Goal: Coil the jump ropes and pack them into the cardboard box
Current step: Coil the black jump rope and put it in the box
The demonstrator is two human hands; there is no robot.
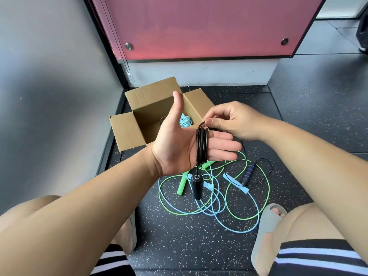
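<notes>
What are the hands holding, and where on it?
The thin black jump rope. Its cord is wound round the straight fingers of the left hand; the right hand pinches the cord at the top of the coil. One black handle dangles free.

Premises consistent with a gym or fitness studio. The flooring (199, 246) under and around the cardboard box (127, 134) is black speckled rubber tile with visible seams. Behind the box, a white plinth (199, 73) carries a pink panel (199, 26) fastened with round metal fixings (128, 46). Left of the box is a plain grey wall (49, 76). In front of the box, loose jump ropes (180, 188) lie on the floor.
</notes>
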